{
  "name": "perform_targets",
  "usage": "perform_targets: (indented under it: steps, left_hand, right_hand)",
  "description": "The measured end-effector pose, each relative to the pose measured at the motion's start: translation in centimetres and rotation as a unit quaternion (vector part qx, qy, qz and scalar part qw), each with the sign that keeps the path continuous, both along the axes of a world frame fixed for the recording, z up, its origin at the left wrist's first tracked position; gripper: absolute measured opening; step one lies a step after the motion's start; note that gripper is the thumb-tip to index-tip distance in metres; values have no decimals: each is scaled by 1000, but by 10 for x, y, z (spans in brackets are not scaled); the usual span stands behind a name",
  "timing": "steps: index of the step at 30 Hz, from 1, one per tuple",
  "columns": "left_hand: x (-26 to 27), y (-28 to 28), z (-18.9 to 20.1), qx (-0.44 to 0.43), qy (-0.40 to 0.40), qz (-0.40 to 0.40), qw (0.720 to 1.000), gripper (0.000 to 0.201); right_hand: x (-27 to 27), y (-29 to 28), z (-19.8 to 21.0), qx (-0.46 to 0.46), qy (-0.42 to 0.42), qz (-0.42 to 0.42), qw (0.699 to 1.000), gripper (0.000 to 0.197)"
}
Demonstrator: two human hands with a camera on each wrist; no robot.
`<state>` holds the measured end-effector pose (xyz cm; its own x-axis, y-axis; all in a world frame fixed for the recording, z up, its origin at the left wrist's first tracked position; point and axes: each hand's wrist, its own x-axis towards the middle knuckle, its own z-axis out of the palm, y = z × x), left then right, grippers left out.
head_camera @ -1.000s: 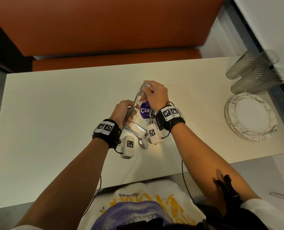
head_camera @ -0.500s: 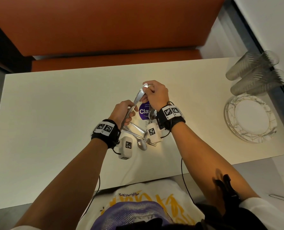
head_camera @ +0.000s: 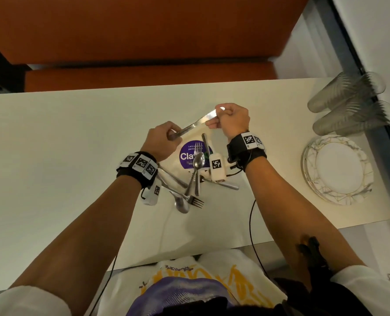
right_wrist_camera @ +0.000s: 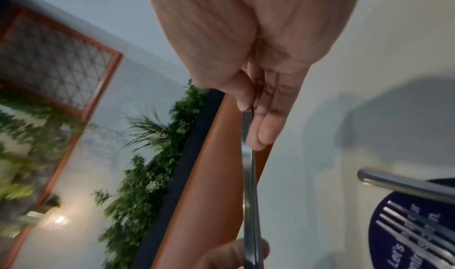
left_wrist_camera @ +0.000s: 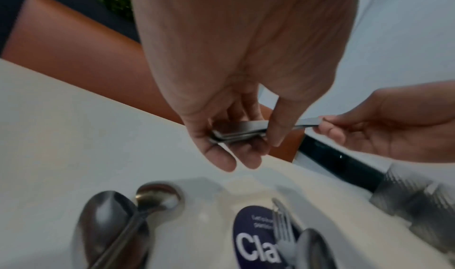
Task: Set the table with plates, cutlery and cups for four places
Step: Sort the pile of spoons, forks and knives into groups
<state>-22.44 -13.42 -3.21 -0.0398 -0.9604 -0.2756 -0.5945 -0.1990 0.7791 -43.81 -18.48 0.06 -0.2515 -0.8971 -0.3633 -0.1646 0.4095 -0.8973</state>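
Note:
My left hand [head_camera: 174, 136] grips a small bundle of steel knives [left_wrist_camera: 237, 132] by their handles, above the cream table [head_camera: 64, 156]. One knife [head_camera: 198, 122] reaches from it up and to the right. My right hand [head_camera: 214, 120] pinches that knife's blade end between thumb and fingers [right_wrist_camera: 261, 135]; the blade [right_wrist_camera: 249, 185] runs down to the left hand. Below the hands lies a loose pile of spoons and forks [head_camera: 192, 179], partly on a purple round sticker [head_camera: 186, 156]. A stack of white plates [head_camera: 337, 169] and ribbed glass cups [head_camera: 348, 103] lying on their sides sit at the table's right end.
An orange bench [head_camera: 143, 74] runs along the far side of the table. A wall and a dark ledge [head_camera: 376, 124] close off the right end. My wrist cameras hang over the cutlery pile and hide part of it.
My hands have drawn apart: the right one moved right with the blade end. The knife between them now lies flatter than before. The pile on the table stayed put.

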Motion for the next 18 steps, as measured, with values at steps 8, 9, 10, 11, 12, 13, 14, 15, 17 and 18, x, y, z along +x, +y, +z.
perform_targets:
  steps: [8, 9, 10, 11, 12, 13, 14, 15, 17, 18]
  left_hand:
    - [-3, -39, -40, -83, -138, -77, 984, 22]
    - [-4, -38, -42, -80, -152, -89, 981, 22]
    - [-4, -41, -47, -75, -161, -93, 980, 22]
    - [-4, -44, -51, -76, -166, -93, 979, 21]
    - [-3, -44, -54, -79, -166, -91, 979, 21]
    - [-1, -43, -58, -84, -165, -85, 979, 22]
    - [1, -43, -61, -85, -162, -72, 981, 23]
    - [4, -42, -64, -86, -164, -60, 981, 24]
    - [10, -42, -67, -90, -175, -50, 979, 24]
    - [12, -41, -68, -93, -181, -46, 978, 23]
  right_hand:
    - [-29, -22, -50, 93, -60, -62, 992, 10]
    - [-28, -20, -55, 101, -56, -61, 991, 10]
    - [-29, -25, -62, 106, -51, -54, 992, 10]
    - [-28, -29, -65, 111, -38, -44, 992, 11]
    - [-28, -31, -69, 115, -25, -27, 993, 12]
    - [-27, -32, -73, 120, -9, -4, 993, 16]
    - [-26, -32, -77, 122, 5, 22, 992, 21]
    - [-25, -31, -79, 121, 28, 53, 991, 28]
    - [-22, -26, -83, 108, 96, 109, 983, 43]
    - [-19, -22, -86, 100, 122, 132, 979, 49]
